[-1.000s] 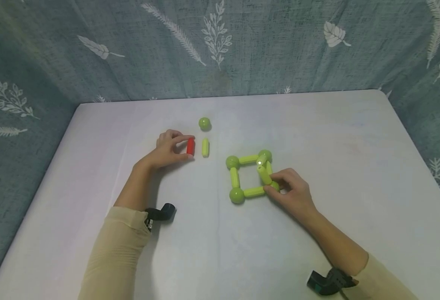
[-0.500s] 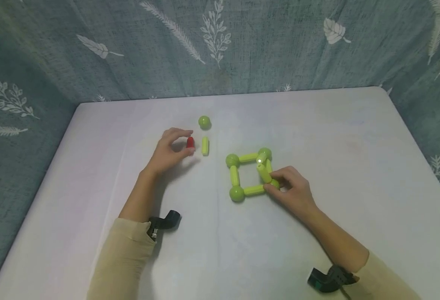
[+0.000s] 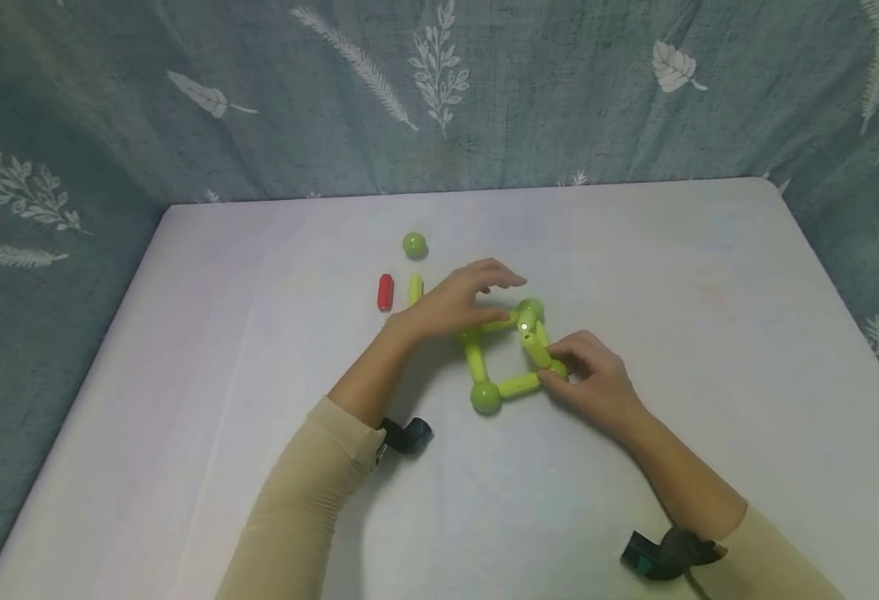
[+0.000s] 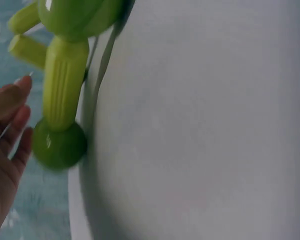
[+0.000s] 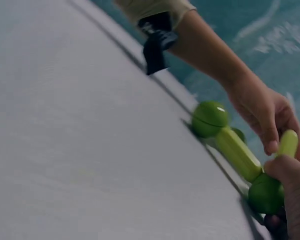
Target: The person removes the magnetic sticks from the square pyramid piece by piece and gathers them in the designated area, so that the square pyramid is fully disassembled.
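Observation:
A square of light green building sticks joined by green balls (image 3: 486, 397) lies at mid-table in the head view. Two more sticks rise from its right-hand corners and lean toward each other; one leaning stick (image 3: 536, 350) stands beside my right hand (image 3: 592, 379). That hand pinches the near right corner, thumb against the ball (image 5: 266, 194) in the right wrist view. My left hand (image 3: 457, 302) hovers over the far left corner and partly hides it. Its fingers are spread, with nothing between them, and point toward the far right ball (image 3: 531, 310).
A red stick (image 3: 385, 292) lies left of the square. Beside it is a loose light green stick (image 3: 416, 287), partly covered by my left hand. A loose green ball (image 3: 414, 245) sits farther back. The white table (image 3: 671, 250) ends at a patterned curtain (image 3: 559, 100).
My left hand has let go of the red stick, leaving it on the table, and has moved right over the square. My right hand keeps its grip on the near right corner.

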Available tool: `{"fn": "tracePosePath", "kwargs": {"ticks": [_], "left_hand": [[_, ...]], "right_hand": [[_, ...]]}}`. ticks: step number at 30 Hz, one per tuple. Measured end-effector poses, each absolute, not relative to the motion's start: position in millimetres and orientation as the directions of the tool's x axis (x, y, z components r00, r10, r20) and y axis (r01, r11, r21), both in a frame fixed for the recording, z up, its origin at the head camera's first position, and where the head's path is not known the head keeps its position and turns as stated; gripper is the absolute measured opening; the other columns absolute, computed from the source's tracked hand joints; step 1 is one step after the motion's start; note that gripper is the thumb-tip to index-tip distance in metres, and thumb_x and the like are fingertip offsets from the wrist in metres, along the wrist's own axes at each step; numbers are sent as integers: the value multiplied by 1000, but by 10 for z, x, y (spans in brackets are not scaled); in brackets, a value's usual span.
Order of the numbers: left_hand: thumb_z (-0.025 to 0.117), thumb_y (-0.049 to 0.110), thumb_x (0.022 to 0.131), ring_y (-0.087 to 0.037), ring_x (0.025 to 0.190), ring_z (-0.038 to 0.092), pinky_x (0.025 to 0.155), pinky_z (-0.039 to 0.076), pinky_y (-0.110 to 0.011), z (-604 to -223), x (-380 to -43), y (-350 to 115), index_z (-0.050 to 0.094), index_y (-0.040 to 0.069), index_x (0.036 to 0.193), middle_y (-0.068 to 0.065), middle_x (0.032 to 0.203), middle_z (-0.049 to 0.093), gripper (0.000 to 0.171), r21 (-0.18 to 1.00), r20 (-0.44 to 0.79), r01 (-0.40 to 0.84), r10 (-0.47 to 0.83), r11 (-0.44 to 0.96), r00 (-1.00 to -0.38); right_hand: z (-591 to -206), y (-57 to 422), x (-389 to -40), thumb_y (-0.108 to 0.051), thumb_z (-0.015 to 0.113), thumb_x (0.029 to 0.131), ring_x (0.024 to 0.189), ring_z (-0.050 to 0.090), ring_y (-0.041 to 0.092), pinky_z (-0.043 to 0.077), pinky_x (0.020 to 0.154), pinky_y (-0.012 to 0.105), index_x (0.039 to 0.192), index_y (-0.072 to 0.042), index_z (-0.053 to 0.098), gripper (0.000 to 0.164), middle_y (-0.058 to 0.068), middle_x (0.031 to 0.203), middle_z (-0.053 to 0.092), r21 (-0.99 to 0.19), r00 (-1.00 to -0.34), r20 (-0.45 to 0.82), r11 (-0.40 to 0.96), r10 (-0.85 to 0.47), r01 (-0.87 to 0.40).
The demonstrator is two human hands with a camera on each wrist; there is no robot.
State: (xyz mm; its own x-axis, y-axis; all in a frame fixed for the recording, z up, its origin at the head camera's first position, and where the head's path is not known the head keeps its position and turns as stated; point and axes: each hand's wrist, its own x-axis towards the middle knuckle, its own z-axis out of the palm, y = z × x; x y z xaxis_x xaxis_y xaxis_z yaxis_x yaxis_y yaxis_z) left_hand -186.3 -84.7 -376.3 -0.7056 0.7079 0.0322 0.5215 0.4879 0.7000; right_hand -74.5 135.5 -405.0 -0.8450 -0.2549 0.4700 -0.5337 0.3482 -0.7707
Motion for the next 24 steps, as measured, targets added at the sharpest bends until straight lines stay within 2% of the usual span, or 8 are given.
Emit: {"fn": "tracePosePath", "kwargs": {"ticks": [5,12,15,21,24], "left_hand": [[69,8,85,-16,122,47,104,35,-24,-3794,-1898,-624,62,11,124,-1,125,59,40,627,-30,611,798,484,-601],[69,8,85,-13,112,52,100,37,-19,-3839,-1876,-606,69,13,113,1,112,65,28,527,63,733,840,430,-539],[69,8,85,-13,111,53,99,37,-18,-3836,-1858,-611,69,13,110,1,111,65,25,509,67,738,835,443,-547],[67,12,88,-10,109,55,97,39,-19,-3835,-1846,-630,69,15,106,4,108,66,19,597,41,638,776,486,-629],[66,12,88,-10,109,55,97,39,-19,-3839,-1854,-635,68,14,107,3,109,66,19,618,43,617,763,487,-645]], "right_hand": [[-4061,1457,-803,15,75,65,79,54,16,46,73,14,91,6,64,30,13,86,60,-777,-838,437,333,-327,-535],[-4056,1530,-840,16,75,65,79,55,16,46,73,15,91,6,64,30,13,86,61,-779,-820,430,305,-377,-548],[-4055,1534,-843,17,74,64,78,55,16,46,73,15,90,6,64,30,13,85,60,-786,-821,426,295,-381,-544],[-4050,1535,-842,16,74,65,79,55,15,46,73,15,90,5,65,29,12,85,61,-798,-833,408,296,-374,-524],[-4051,1536,-849,17,74,64,78,54,15,45,72,15,90,6,65,29,12,85,60,-795,-828,419,289,-373,-533]]}}
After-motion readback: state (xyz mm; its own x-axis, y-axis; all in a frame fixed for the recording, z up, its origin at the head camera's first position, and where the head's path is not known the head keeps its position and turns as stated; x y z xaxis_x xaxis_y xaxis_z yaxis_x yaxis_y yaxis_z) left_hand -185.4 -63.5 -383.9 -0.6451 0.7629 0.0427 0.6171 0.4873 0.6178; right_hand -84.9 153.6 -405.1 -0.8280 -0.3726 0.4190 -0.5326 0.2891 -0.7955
